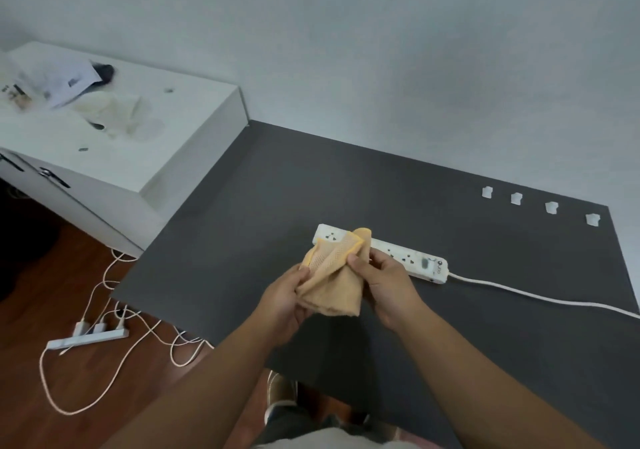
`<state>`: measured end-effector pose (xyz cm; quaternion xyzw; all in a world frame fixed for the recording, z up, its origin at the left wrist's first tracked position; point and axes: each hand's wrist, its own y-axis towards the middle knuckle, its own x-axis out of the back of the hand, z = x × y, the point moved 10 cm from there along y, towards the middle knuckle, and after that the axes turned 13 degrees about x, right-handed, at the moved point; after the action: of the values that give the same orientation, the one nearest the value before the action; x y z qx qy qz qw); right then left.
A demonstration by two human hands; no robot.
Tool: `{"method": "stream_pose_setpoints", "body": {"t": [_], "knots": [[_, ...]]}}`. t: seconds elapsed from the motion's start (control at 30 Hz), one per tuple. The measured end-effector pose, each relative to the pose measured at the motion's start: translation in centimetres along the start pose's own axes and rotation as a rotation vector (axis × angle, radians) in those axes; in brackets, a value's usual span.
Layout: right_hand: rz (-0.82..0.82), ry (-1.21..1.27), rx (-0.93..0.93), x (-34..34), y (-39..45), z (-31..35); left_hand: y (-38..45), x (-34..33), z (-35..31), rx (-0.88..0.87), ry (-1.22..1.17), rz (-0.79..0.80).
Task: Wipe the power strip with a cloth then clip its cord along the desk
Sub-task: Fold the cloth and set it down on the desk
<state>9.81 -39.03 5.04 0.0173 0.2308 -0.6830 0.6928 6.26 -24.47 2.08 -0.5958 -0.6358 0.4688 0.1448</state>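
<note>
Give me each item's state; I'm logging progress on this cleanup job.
Cloth: bunched, held in both hands above the desk.
Left hand: gripping cloth.
Right hand: gripping cloth.
Power strip: flat on desk, nothing plugged in.
Cord: loose, unclipped.
Clips: four in a row, empty.

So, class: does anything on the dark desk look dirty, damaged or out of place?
The power strip looks grubby, with dark smudges near its switch end. Its cord lies loose, outside the four clips.

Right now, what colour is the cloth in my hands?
Pale orange cloth with a brighter orange edge, seen in the head view.
</note>
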Motion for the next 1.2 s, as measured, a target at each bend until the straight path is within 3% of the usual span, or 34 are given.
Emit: {"method": "stream_pose_setpoints", "body": {"t": [0.17,0.43,0.63,0.8,0.9,1.1,1.2], "knots": [[0.041,-0.448,0.126,-5.1,1.6,0.8,0.1,3.1,-0.2,0.052,-0.046,0.170],[0.074,-0.559,0.126,-10.9,3.8,0.7,0.4,6.9,-2.8,0.033,-0.045,0.383],[-0.027,-0.368,-0.006,-11.5,5.4,-2.1,2.1,12.4,-7.0,-0.004,-0.048,0.117],[-0.049,-0.130,-0.130,-13.5,6.6,-6.0,2.3,15.9,-11.2,-0.172,0.065,0.007],[-0.055,-0.109,-0.154,-14.9,7.1,-8.2,2.4,19.0,-12.7,-0.276,0.154,-0.081],[0.027,-0.288,-0.178,-17.4,7.9,-12.4,1.7,24.4,-13.1,-0.335,0.176,-0.185],[0.065,-0.619,-0.085,-17.8,8.0,-12.9,1.5,25.9,-12.3,-0.301,0.297,-0.279]]}}
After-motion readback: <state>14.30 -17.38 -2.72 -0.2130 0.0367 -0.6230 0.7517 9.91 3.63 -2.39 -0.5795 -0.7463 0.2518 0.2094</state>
